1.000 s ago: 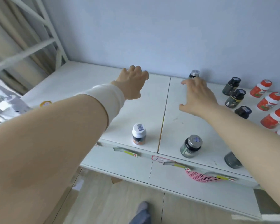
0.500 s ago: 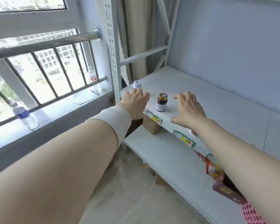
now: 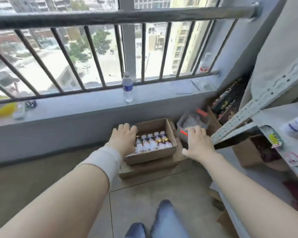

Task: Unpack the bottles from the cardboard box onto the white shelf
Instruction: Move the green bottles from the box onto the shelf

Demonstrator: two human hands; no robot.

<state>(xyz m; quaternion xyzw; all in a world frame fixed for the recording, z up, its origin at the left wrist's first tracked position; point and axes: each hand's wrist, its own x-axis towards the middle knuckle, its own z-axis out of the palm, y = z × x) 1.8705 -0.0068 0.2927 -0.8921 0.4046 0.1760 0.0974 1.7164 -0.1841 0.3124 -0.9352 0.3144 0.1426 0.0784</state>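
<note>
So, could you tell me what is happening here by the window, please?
A person is unpacking small bottles from a cardboard box below the window. Both hands are empty: the left hand is over the box's left edge beside the bottles, and the right hand hovers just right of the box. Several bottles are left inside; the white shelf stands at the right.

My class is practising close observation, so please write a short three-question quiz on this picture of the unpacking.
1. True or false: the left hand and right hand both hold nothing.
2. Which hand is over the cardboard box of small bottles?
3. The water bottle stands: A on the windowsill; B inside the box; C in the right hand.
Key: 1 true; 2 left; 3 A.
</note>
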